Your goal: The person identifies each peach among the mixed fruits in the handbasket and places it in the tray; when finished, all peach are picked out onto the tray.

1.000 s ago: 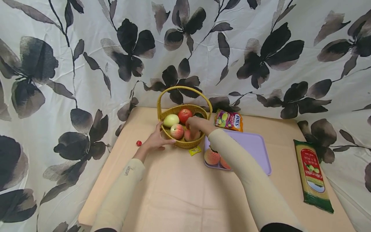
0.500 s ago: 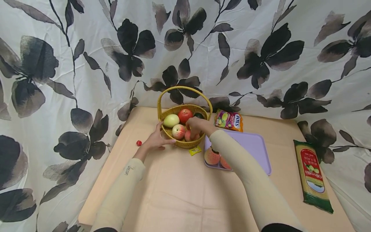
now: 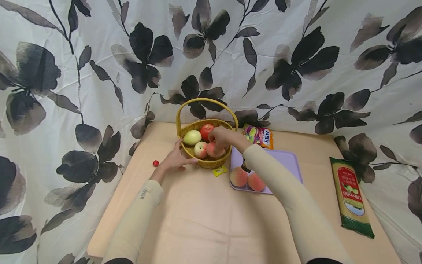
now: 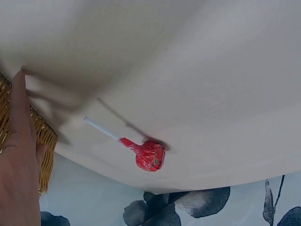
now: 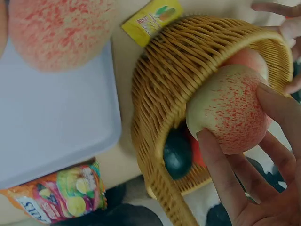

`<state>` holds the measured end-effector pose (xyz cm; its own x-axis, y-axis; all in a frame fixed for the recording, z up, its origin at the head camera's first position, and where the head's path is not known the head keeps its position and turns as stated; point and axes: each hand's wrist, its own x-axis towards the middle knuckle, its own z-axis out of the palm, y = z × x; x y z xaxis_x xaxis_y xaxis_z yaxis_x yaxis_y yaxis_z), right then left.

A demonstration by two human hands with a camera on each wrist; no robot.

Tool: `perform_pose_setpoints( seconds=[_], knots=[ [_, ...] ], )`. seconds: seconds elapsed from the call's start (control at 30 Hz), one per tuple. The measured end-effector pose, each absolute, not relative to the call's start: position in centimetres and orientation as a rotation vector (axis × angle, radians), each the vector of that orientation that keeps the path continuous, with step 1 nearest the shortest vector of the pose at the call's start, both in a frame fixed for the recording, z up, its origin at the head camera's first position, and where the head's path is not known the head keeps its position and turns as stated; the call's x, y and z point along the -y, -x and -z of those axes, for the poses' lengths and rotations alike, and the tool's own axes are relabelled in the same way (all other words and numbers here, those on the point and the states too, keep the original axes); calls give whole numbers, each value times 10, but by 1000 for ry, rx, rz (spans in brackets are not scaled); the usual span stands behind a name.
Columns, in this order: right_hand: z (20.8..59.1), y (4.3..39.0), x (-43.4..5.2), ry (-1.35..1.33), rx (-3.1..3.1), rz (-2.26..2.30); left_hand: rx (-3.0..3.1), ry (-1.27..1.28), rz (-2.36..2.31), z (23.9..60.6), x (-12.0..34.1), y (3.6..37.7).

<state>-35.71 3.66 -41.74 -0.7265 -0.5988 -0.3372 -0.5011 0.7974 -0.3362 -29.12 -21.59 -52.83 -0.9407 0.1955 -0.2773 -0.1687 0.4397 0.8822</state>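
A yellow wicker basket [image 3: 207, 165] stands at the back of the table. My left hand [image 3: 174, 159] rests against its left side, fingers straight along the weave and thumb spread at the front. Over the basket's right part, my right hand [image 3: 223, 138] grips a peach [image 5: 230, 110] between thumb and fingers, at rim height in the right wrist view. Beside it inside lie another peach [image 3: 200, 150], a pale yellow-green fruit [image 3: 192, 138] and a red round fruit [image 3: 206, 130]. A dark green fruit [image 5: 178, 154] shows low in the basket in the right wrist view.
A lilac tray [image 3: 287, 163] with two peaches [image 3: 239, 176] lies right of the basket. Behind it is a Fox's candy bag [image 3: 258, 135]. A small yellow packet [image 3: 219, 171] lies before the basket, a red lollipop [image 4: 150, 155] to its left. An Olivoilà packet [image 3: 351, 198] lies far right.
My right hand has raised the peach a little out of its place among the fruit. Its forearm has shifted, uncovering more of the tray's second peach. My left hand stays at the basket.
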Motion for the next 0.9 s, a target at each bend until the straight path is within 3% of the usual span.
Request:
perform_pose_setpoints(
  seconds=[0.4, 0.9],
  knots=[
    [373, 335, -75, 900, -2577, 417, -2347, -28, -1514, 525, 220, 289],
    [373, 285, -201, 891, -2712, 474, -2338, -28, -1503, 527, 214, 290]
  ],
)
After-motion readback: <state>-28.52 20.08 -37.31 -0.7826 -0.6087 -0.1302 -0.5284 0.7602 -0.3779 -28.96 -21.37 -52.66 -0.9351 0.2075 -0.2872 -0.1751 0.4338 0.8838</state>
